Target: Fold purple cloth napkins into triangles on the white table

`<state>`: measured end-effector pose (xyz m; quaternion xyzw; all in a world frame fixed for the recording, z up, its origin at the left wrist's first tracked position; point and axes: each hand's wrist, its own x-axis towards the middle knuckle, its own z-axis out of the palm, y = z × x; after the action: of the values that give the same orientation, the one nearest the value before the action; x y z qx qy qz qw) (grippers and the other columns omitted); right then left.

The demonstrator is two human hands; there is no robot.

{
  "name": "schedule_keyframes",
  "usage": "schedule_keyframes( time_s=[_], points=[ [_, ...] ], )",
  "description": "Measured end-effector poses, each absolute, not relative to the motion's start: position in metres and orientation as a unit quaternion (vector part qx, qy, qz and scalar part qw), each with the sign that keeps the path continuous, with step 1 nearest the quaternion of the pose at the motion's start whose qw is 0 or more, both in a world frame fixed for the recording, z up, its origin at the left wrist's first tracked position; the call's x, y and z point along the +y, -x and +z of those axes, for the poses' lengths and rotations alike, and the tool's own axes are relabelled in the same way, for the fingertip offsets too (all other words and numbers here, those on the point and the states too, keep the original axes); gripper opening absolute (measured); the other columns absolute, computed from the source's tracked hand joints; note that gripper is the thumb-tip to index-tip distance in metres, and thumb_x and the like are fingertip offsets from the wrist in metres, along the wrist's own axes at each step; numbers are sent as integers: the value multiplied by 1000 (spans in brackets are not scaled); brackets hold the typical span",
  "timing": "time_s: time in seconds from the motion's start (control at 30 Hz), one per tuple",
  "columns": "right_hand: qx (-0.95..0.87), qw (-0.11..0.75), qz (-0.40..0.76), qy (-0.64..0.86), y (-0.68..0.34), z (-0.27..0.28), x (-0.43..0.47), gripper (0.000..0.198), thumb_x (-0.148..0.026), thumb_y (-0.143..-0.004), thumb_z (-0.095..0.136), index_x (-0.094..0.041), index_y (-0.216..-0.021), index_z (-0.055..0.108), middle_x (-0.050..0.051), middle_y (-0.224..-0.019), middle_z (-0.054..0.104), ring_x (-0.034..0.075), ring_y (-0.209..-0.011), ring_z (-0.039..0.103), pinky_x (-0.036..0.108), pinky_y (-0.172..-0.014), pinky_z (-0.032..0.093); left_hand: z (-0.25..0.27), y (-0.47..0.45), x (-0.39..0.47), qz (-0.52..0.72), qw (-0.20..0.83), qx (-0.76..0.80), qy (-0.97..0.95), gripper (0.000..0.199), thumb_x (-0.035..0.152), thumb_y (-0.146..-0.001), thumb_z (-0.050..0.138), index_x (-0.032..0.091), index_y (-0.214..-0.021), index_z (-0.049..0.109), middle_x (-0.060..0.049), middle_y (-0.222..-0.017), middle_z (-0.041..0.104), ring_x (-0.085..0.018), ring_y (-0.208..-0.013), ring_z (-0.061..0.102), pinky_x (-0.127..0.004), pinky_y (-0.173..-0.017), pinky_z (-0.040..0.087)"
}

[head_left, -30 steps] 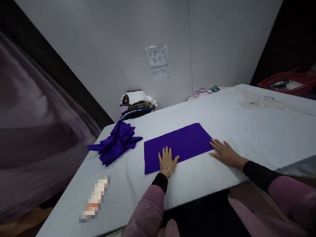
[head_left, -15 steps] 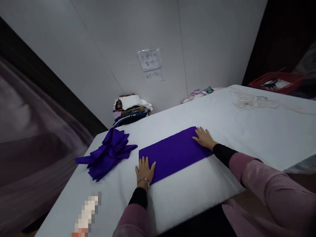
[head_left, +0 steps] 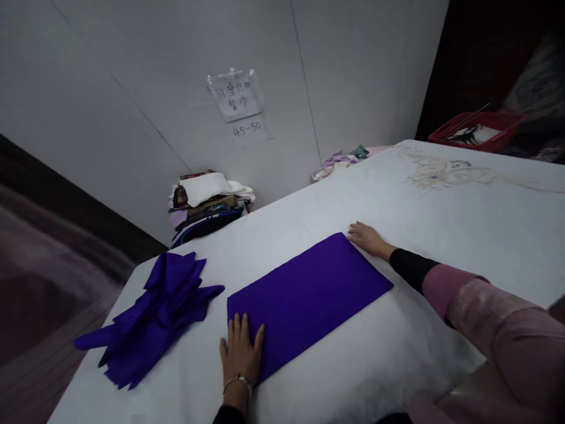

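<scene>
A folded purple cloth (head_left: 304,297) lies flat as a long rectangle on the white-covered table (head_left: 375,330). My left hand (head_left: 242,348) rests palm down on its near left end, fingers stretched out, a bracelet at the wrist. At the far right corner of the cloth is my right hand (head_left: 367,238), its fingers extended and close to the edge; whether the fingertips touch it I cannot tell. To the left of the cloth sits a crumpled heap of purple cloths (head_left: 154,321) with pointed corners sticking out.
Beyond the table's far edge stands a stack of folded clothes (head_left: 207,203). More fabric (head_left: 335,164) lies along the wall. A red basket (head_left: 479,132) holding dark-handled tools is at the back right. Handwritten paper signs (head_left: 238,97) hang on the wall.
My right hand has slid off the cloth's right end to just past its far corner. The left hand stays on the left end. The view has shifted, bringing the cloth nearer.
</scene>
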<state>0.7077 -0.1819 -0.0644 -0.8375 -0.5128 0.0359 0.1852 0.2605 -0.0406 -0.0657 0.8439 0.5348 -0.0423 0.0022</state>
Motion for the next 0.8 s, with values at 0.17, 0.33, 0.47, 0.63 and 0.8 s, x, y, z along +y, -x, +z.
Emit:
schedule_keyframes(
  time_s=[0.17,0.33,0.47,0.63,0.8],
  points=[
    [-464,255,48,847,-705,-76,-161,25,-34,-82,55,-20,-99,65,9,-128,55,32,-129,35,50,-102,26,-70,-254,-39,-25,9,528,-849,62,45,-90,26,13,-143,28,-10,-153,20,-23,-141,14,-49,-112,16],
    [-431,305,60,847,-703,-87,-156,11,-27,-78,57,-20,-84,64,8,-132,52,30,-131,32,53,-104,17,-74,-249,-37,-11,11,520,-854,61,44,-91,26,14,-143,28,-9,-153,20,-23,-141,14,-48,-112,15],
    [-425,345,58,835,-702,-92,-154,5,-20,-74,57,-20,-77,62,7,-129,54,27,-128,36,51,-105,19,-77,-245,-35,-6,12,519,-854,60,43,-91,27,14,-143,30,-10,-152,22,-22,-140,16,-47,-112,16],
    [-453,417,37,787,-703,-96,-155,9,-14,-68,57,-20,-75,60,8,-122,58,26,-122,45,45,-101,32,-79,-241,-32,-8,9,510,-860,58,39,-90,30,15,-142,31,-10,-151,25,-23,-140,18,-48,-112,18],
    [-500,466,1,729,-695,-86,-160,7,-17,-74,53,-22,-76,58,6,-114,61,24,-115,49,45,-97,38,-81,-238,-33,3,-6,498,-867,56,38,-91,27,14,-142,32,-10,-151,24,-22,-140,17,-47,-112,17]
  ],
)
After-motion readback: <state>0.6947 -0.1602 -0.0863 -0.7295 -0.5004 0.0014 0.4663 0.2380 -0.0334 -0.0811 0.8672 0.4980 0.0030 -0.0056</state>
